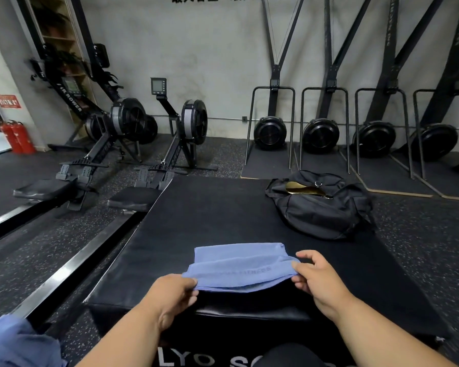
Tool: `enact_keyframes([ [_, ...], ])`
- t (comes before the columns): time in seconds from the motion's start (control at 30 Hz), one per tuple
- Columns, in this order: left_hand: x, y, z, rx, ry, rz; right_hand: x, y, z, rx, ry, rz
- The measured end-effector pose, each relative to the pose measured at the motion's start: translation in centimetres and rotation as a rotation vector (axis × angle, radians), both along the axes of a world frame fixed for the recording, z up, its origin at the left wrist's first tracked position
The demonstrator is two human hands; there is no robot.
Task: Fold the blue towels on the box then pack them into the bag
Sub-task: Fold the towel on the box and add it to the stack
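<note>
Blue towel [243, 266] part-folded at six o'clock on black padded box [223, 213], left hand [170, 295] and right hand [316, 279] pinching its near corners, open black bag [321, 207] at two o'clock

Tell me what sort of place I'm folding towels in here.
Most likely a gym. Air rowers stand on speckled rubber flooring, ski-type trainers line the wall, and both hands work a blue towel on a black padded plyo box.
</note>
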State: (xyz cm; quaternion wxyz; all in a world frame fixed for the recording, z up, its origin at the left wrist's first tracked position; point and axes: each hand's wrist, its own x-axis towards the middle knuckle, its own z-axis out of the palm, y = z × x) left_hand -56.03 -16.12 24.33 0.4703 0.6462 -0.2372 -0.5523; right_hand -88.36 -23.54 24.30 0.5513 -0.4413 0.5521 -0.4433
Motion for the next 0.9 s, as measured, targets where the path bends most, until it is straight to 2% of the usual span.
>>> enact_keyframes([
  [0.1, 0.6, 0.7, 0.6, -0.102, -0.008, 0.06, 0.7, 0.7, 1.9, -0.049, -0.046, 0.02],
  [0.23, 1.7, 1.3, 2.2, -0.2, 0.118, 0.195, 1.4, 1.5, 4.6, -0.095, -0.11, 0.04],
  [0.43, 3.1, 1.7, 7.6, -0.341, 0.057, 0.099, 2.2, 0.6, 9.3, -0.17, -0.149, 0.044],
  [0.5, 3.8, 1.9, 9.3, -0.408, -0.091, 0.042, 2.6, 0.3, 11.3, -0.195, -0.161, 0.068],
  [0.6, 5.4, 1.5, 10.9, -0.416, -0.569, -0.093, 3.2, 0.0, 13.3, -0.238, -0.124, 0.157],
  [0.63, 5.9, 1.2, 11.3, -0.414, -0.667, -0.123, 3.2, -0.2, 13.6, -0.254, -0.072, 0.186],
  [0.7, 6.8, 0.4, 11.8, -0.417, -0.79, -0.123, 3.5, -0.4, 14.0, -0.302, 0.108, 0.221],
  [0.8, 7.3, -0.7, 13.3, -0.432, -0.928, -0.016, 4.1, -0.8, 14.8, -0.412, 0.351, 0.193],
  [0.9, 8.2, -2.3, 15.2, -0.476, -0.932, 0.005, 4.8, -2.0, 15.9, -0.424, 0.308, 0.169],
])
